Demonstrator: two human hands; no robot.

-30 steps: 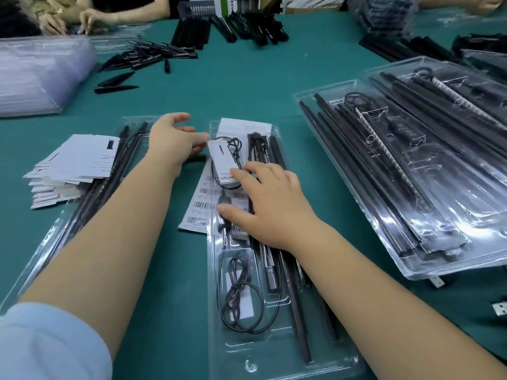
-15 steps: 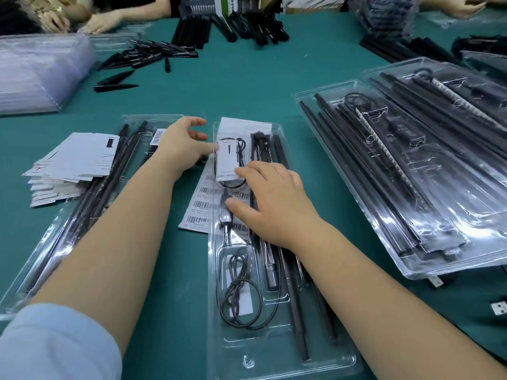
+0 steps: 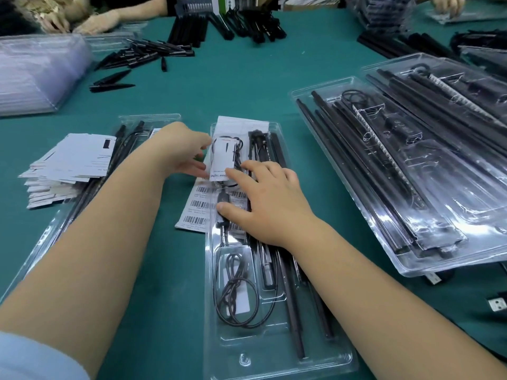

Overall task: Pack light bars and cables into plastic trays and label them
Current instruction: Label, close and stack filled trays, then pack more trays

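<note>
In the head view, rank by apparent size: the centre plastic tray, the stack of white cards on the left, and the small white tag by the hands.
1. Centre plastic tray
2. Stack of white cards
3. Small white tag, partly covered by fingertips

The tray's nearness to the camera exaggerates its lead.

We had a single view, worn on the head, looking forward and down over the bench [image 3: 247,86]. It sat close above both hands, the left hand [image 3: 181,152] and right hand [image 3: 267,198], with both forearms running in from the bottom edge and other workers beyond them.
</note>
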